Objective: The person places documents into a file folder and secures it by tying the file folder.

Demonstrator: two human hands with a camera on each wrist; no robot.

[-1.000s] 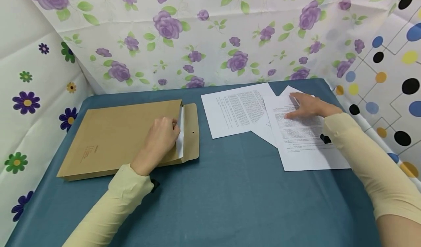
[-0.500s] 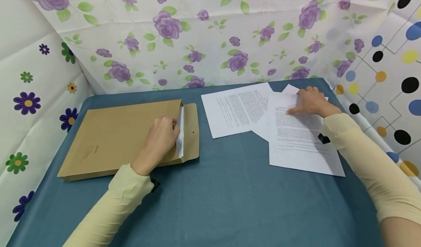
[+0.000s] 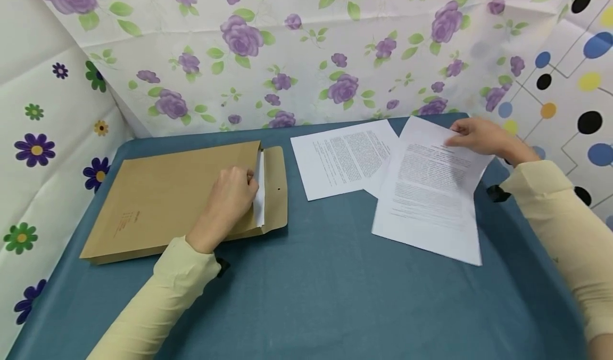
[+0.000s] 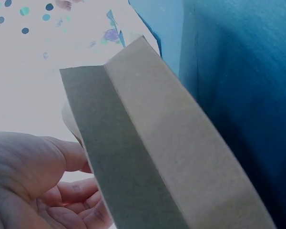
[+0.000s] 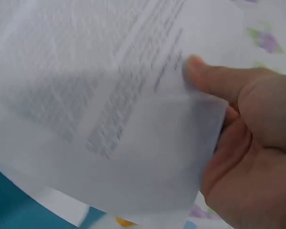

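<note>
White printed sheet: your right hand pinches it at its far corner, thumb on top and fingers beneath, as the right wrist view shows at the paper. That end is lifted off the cloth; the near edge trails low over the blue table cover. Thin, flexible stock, rectangular, dense with small black text, slightly translucent where it curves over your fingers.

Second printed sheet: lies flat just left of your right-hand grip, partly overlapped by the held one. Same white, matt paper. A further white edge shows between the two; whether it is a separate sheet, you cannot tell.

Brown kraft envelope: well to the left of the right hand, flat on the cloth, large and rectangular, with stiff, dull, fibrous card. Its flap is folded open toward the sheets. Your left hand rests at the mouth, fingers curled about the opening edge and holding it raised; the left wrist view shows the lifted card edge beside your fingers. A strip of white paper already shows inside the mouth.

Progress, as judged: some paper appears already lodged in the envelope; one sheet is in hand, not yet at the mouth; at least one more waits on the cloth; the flap is unclosed.

Surround: floral and dotted fabric walls behind and at both sides.
</note>
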